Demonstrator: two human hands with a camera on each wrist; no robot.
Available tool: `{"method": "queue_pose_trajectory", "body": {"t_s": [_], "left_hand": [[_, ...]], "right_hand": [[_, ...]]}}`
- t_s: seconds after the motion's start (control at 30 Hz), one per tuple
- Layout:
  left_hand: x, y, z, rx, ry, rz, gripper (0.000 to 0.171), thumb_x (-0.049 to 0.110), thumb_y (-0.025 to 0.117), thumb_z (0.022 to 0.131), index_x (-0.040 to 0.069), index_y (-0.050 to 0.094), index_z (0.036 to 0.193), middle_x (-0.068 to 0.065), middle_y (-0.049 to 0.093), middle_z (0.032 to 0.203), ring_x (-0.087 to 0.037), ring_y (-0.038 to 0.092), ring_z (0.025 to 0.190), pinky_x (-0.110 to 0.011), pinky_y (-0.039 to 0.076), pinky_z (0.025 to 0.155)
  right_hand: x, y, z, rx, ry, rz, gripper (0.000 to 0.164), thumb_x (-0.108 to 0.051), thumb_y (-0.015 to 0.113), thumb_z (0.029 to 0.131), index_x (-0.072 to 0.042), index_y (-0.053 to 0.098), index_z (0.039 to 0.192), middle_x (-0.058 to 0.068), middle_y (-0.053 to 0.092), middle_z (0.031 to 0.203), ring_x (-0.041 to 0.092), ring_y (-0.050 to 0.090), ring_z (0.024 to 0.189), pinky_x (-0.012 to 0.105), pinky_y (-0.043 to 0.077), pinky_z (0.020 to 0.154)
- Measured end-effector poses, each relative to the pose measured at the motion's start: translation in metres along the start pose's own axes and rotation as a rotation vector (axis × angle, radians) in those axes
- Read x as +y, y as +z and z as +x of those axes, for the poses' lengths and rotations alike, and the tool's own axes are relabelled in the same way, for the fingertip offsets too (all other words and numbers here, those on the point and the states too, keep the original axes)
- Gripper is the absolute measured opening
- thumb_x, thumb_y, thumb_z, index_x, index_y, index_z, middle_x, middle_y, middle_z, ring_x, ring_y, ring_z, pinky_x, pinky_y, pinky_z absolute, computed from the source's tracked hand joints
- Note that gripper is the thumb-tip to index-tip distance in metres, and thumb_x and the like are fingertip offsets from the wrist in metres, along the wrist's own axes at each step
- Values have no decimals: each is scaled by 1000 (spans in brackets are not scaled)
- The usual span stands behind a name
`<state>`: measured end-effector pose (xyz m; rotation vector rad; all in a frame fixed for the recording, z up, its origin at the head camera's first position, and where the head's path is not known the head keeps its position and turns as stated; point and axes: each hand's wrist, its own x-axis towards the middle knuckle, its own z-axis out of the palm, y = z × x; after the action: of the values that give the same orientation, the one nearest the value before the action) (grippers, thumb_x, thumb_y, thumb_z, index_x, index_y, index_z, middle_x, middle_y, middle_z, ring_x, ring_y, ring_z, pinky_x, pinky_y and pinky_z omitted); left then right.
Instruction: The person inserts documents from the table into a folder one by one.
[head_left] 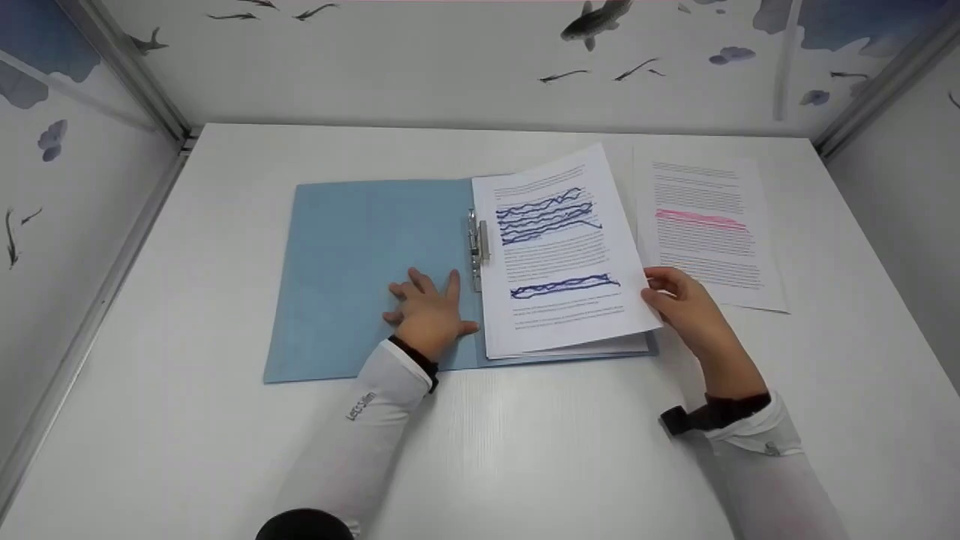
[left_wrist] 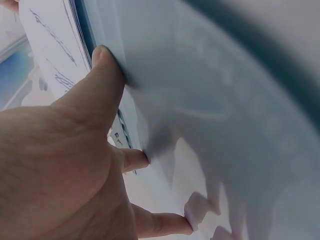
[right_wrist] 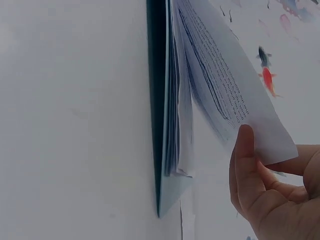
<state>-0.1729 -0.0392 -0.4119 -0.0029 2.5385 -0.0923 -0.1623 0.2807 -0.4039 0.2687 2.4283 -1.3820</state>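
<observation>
A blue ring folder lies opened flat on the table. My left hand rests on its left cover with the fingers spread, close to the spine. A metal clip runs along that spine beside a stack of papers. My right hand pinches the lower right corner of the top sheet, which carries printed lines scribbled over in blue. In the right wrist view that sheet is lifted away from the paper stack beneath, its corner between thumb and fingers.
To the right of the folder lies a loose printed sheet with a pink highlighted line. White panels with painted fish enclose the back and sides of the table. A rounded black object shows at the bottom edge.
</observation>
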Motion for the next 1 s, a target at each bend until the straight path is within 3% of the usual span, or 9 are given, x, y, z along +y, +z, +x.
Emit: {"method": "queue_pose_trajectory", "body": {"t_s": [0.17,0.43,0.6,0.8,1.0], "left_hand": [[-1,1,0,-3,6,-6,92,69,46,89,24,5,158,-35,4,156,-59,21,137,-60,48,90],[-2,1,2,-8,-5,-34,92,69,47,88,26,4,158,-34,2,156,-59,18,137,-61,46,92],[-2,1,3,-12,-9,-39,92,69,48,88,26,4,158,-34,2,156,-59,18,137,-62,45,94],[-1,1,3,-7,-9,-28,92,69,47,88,26,4,158,-34,3,156,-60,19,137,-61,46,93],[-1,0,1,-3,-12,-31,92,69,48,88,26,6,158,-34,5,156,-59,20,137,-61,46,93]], "right_hand": [[0,3,-2,-19,-1,20,51,-21,49,101,-2,35,146,20,41,139,27,44,123,12,42,81],[-1,3,-1,-51,-22,22,54,-17,53,99,-4,32,147,20,48,132,16,53,106,14,47,80],[0,3,0,-60,-11,13,55,-16,54,98,-5,31,147,21,48,132,23,53,109,14,47,80],[-1,1,-1,-54,-21,-41,52,-14,53,98,-4,34,146,21,49,130,25,53,111,13,47,80],[-1,-2,-1,-40,-61,-120,49,-10,52,98,0,40,144,19,51,122,18,57,101,12,49,77]]}}
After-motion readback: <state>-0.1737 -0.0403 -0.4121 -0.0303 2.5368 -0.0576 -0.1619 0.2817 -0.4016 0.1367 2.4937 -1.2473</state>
